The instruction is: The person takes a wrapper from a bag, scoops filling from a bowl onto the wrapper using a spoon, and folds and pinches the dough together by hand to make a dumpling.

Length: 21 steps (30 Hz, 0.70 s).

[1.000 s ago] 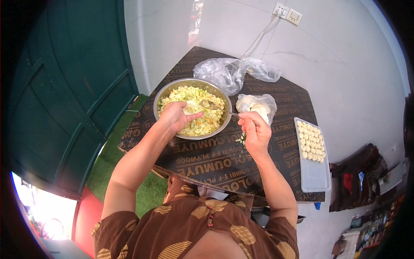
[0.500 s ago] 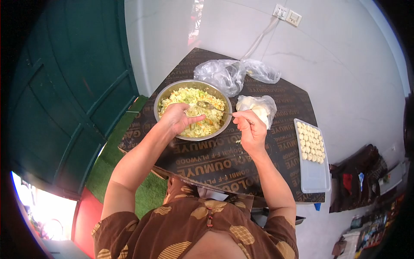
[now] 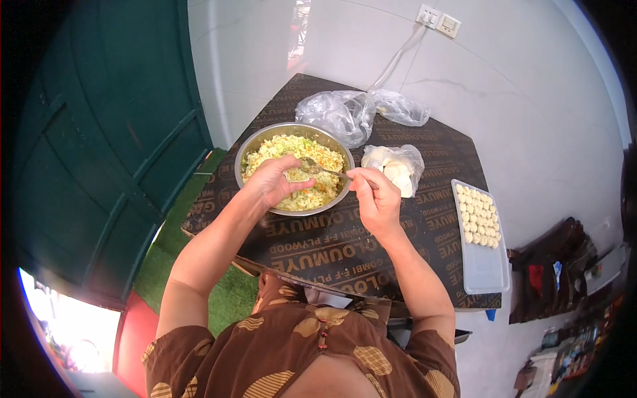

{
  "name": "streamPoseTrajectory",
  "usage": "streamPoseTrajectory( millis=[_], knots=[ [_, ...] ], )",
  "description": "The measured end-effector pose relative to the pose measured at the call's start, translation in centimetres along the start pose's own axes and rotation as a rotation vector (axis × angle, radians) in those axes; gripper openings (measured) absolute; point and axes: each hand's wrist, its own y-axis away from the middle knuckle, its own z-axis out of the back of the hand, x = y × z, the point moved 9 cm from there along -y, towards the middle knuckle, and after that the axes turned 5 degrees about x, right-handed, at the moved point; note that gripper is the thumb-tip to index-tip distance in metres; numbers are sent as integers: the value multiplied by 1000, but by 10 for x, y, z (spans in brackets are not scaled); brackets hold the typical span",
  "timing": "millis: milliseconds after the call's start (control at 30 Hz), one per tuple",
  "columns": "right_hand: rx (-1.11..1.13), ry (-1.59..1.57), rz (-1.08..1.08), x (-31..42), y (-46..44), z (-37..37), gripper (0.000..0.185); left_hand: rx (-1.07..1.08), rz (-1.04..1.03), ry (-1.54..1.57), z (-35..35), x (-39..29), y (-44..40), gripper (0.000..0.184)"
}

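A metal bowl of chopped yellow-green filling with orange bits stands on the dark printed table. My left hand is over the bowl, palm up and fingers curved around a pale dough wrapper. In my right hand, at the bowl's right rim, is the handle of a metal spoon. The spoon's head is at the wrapper, close to my left fingertips. Just right of the bowl, round white wrappers lie in an open plastic bag.
Crumpled clear plastic bags lie behind the bowl. At the table's right edge is a translucent tray with rows of small pale dumplings. A cable runs up the wall to an outlet. A green door is at the left.
My right hand has moved left with the spoon, bringing its head closer to my left hand. My left hand has stayed over the bowl.
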Motion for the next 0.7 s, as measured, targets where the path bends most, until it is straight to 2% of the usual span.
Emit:
streamPoseTrajectory(
  millis=[167, 233, 467, 667, 700],
  knots=[
    [59, 123, 137, 25, -10, -11, 7, 8, 17, -66, -3, 2, 0, 33],
    [81, 151, 175, 32, -12, -15, 8, -23, -30, -56, -4, -1, 2, 22],
    [116, 280, 316, 48, -11, -20, 13, -97, -56, -65, 10, -1, -1, 23],
    [67, 188, 184, 32, -7, -11, 9, -88, -58, -72, 9, -2, -1, 22],
    [65, 190, 183, 31, -7, -11, 9, -87, -42, -86, 10, 0, -2, 28]
  ],
)
